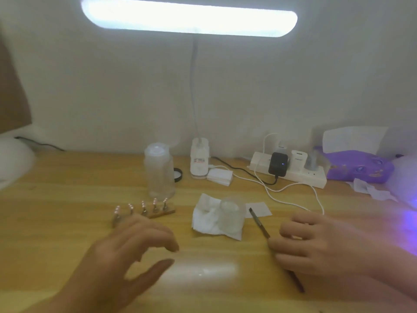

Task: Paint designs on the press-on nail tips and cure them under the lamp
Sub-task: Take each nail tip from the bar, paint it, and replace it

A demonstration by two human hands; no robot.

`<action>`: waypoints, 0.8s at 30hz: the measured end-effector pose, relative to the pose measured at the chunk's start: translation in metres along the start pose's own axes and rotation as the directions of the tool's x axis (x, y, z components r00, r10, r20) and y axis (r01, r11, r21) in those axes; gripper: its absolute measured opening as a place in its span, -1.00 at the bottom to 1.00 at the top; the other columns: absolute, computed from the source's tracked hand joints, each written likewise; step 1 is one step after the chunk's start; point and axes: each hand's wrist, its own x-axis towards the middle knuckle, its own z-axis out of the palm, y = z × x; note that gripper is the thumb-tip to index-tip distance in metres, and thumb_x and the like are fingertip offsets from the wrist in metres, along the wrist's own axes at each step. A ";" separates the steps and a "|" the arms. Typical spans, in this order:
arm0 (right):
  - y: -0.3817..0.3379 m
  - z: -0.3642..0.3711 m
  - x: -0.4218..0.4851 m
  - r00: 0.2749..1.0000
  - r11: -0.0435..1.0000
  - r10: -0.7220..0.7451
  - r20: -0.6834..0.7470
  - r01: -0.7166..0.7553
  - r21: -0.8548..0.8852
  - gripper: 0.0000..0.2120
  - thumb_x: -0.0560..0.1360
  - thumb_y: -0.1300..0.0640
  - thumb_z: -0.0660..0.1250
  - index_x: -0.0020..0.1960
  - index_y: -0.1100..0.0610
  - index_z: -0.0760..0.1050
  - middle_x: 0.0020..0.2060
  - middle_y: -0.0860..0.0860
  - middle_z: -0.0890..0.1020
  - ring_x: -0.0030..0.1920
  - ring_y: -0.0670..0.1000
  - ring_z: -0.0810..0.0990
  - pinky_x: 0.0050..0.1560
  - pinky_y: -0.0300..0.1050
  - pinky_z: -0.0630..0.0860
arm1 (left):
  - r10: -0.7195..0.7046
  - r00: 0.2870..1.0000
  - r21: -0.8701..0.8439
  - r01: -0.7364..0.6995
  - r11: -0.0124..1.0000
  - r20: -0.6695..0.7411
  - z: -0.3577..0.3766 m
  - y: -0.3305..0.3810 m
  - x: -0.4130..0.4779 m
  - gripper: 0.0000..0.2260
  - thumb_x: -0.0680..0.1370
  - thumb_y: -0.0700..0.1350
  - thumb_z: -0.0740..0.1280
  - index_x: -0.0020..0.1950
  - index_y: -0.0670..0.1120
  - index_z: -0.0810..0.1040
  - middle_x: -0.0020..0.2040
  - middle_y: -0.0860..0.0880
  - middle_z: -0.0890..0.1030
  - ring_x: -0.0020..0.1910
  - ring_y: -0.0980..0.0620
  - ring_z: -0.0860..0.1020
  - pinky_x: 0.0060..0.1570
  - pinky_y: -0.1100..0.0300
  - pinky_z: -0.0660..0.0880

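Our left hand [126,251] is spread open over the table [56,199]; our right hand [316,242] grips a dark brush [259,222].
We see the nail tips [142,205] standing in a row on small stands over a wooden base [163,212], just past the left fingers [158,233]. A clear bottle [159,170] stands behind the tips. Between our hands lies a crumpled tissue [207,218] with a small clear jar [232,211] on it; violet light [406,215] glows at the right edge.

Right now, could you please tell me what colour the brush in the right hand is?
The brush is black, shown best in the head view.
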 end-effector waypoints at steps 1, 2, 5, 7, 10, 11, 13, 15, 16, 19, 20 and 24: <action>-0.001 0.000 0.003 1.000 1.000 -0.014 -0.006 0.014 0.011 -0.78 0.59 0.20 0.24 -0.22 0.03 0.34 -0.20 -0.09 0.57 -0.28 0.01 0.43 -0.29 -0.17 0.45 | -0.108 0.994 0.019 0.108 0.994 -0.030 -0.005 -0.016 -0.008 -0.82 0.50 0.09 0.35 0.07 0.15 0.45 -0.06 0.26 0.58 -0.06 0.44 0.41 -0.21 0.46 0.41; -0.001 0.000 0.006 0.999 0.999 -0.034 -0.017 0.034 0.017 -0.78 0.59 0.20 0.25 -0.21 0.03 0.34 -0.20 -0.08 0.58 -0.29 0.01 0.43 -0.31 -0.16 0.45 | -0.250 0.966 0.006 0.251 0.968 -0.072 -0.014 -0.032 -0.018 -0.75 0.44 0.10 0.39 0.07 0.13 0.45 -0.01 0.24 0.56 -0.05 0.37 0.43 -0.15 0.42 0.40; 0.003 -0.004 0.007 0.999 0.998 0.004 -0.052 -0.001 0.056 -0.81 0.63 0.22 0.19 -0.15 0.06 0.43 -0.13 -0.03 0.63 -0.28 0.05 0.52 -0.31 -0.11 0.49 | -0.600 0.799 0.009 0.601 0.800 -0.041 -0.026 -0.074 -0.036 -0.62 0.38 -0.08 0.58 -0.02 0.03 0.40 0.04 0.09 0.58 0.08 0.05 0.49 0.03 0.22 0.36; 0.009 -0.004 0.006 0.975 0.981 0.168 -0.142 -0.151 0.125 -0.74 0.64 0.19 0.19 -0.17 0.12 0.56 -0.10 -0.02 0.67 -0.25 0.06 0.56 -0.25 -0.10 0.51 | -0.746 0.659 -0.101 0.752 0.651 0.097 -0.022 -0.089 -0.039 -0.55 0.32 -0.22 0.62 -0.01 0.03 0.41 0.06 0.08 0.60 0.14 0.00 0.54 0.07 0.20 0.37; 0.013 -0.001 0.007 0.824 0.841 0.506 -0.255 -0.406 0.358 -0.79 0.58 0.12 0.32 -0.20 0.15 0.61 -0.12 -0.04 0.68 -0.18 -0.03 0.55 -0.13 -0.25 0.44 | -0.767 0.608 -0.147 0.794 0.590 0.205 -0.020 -0.108 -0.041 -0.53 0.31 -0.18 0.62 0.06 0.02 0.43 0.03 0.15 0.66 0.10 0.24 0.58 0.02 0.29 0.42; 0.013 0.000 0.007 0.743 0.758 0.614 -0.268 -0.458 0.465 -0.89 0.55 0.12 0.35 -0.14 0.10 0.58 -0.10 -0.08 0.67 -0.16 -0.09 0.56 -0.12 -0.30 0.42 | -0.756 0.624 -0.143 0.781 0.608 0.198 -0.019 -0.111 -0.040 -0.53 0.30 -0.16 0.62 0.05 0.04 0.43 -0.02 0.15 0.69 0.04 0.29 0.59 -0.02 0.31 0.42; 0.012 0.003 0.008 0.564 0.564 0.789 -0.245 -0.504 0.655 -0.90 0.50 0.10 0.37 -0.07 -0.07 0.47 -0.06 -0.19 0.63 -0.18 -0.17 0.53 -0.20 -0.35 0.39 | -0.742 0.648 -0.138 0.761 0.634 0.172 -0.016 -0.114 -0.039 -0.54 0.28 -0.10 0.62 0.02 0.11 0.43 -0.10 0.18 0.70 -0.07 0.31 0.61 -0.10 0.27 0.44; 0.013 0.003 0.008 0.401 0.394 0.893 -0.207 -0.468 0.791 -0.85 0.49 0.07 0.38 -0.06 -0.15 0.45 -0.07 -0.20 0.61 -0.22 -0.12 0.54 -0.28 -0.31 0.43 | -0.728 0.665 -0.165 0.747 0.644 0.167 -0.018 -0.112 -0.041 -0.54 0.22 -0.02 0.61 -0.03 0.17 0.43 -0.11 0.21 0.70 -0.15 0.29 0.63 -0.15 0.25 0.49; 0.015 0.003 0.008 0.339 0.331 0.922 -0.187 -0.440 0.834 -0.85 0.49 0.06 0.39 -0.06 -0.16 0.47 -0.09 -0.20 0.60 -0.20 -0.10 0.55 -0.29 -0.31 0.45 | -0.719 0.672 -0.200 0.740 0.642 0.175 -0.021 -0.111 -0.045 -0.54 0.19 0.02 0.59 -0.05 0.19 0.44 -0.12 0.17 0.70 -0.17 0.25 0.64 -0.16 0.28 0.52; 0.019 0.002 0.006 0.171 0.174 0.979 -0.114 -0.391 0.904 -0.87 0.46 0.03 0.39 -0.07 -0.18 0.49 -0.17 -0.19 0.58 -0.21 -0.12 0.55 -0.33 -0.30 0.49 | -0.657 0.710 -0.326 0.703 0.632 0.254 -0.028 -0.100 -0.059 -0.56 0.21 0.10 0.64 -0.04 0.18 0.49 -0.11 0.02 0.71 -0.12 0.02 0.68 -0.12 0.28 0.56; 0.020 0.002 0.008 0.124 0.119 0.989 -0.078 -0.366 0.923 -0.88 0.46 0.02 0.38 -0.07 -0.18 0.49 -0.21 -0.17 0.58 -0.27 -0.12 0.54 -0.36 -0.29 0.48 | -0.630 0.722 -0.341 0.691 0.637 0.287 -0.029 -0.095 -0.062 -0.54 0.22 0.15 0.65 -0.02 0.16 0.51 -0.10 0.00 0.71 -0.10 -0.01 0.68 -0.07 0.25 0.57; 0.023 0.015 0.023 0.003 -0.105 0.994 0.107 -0.170 0.980 -0.89 0.53 0.15 0.32 -0.04 -0.06 0.47 -0.29 -0.14 0.59 -0.31 -0.13 0.56 -0.43 -0.26 0.46 | -0.510 0.767 -0.367 0.637 0.677 0.390 -0.017 -0.057 -0.043 -0.57 0.26 0.18 0.59 0.01 0.17 0.50 -0.06 0.02 0.70 -0.09 0.06 0.68 -0.05 0.24 0.57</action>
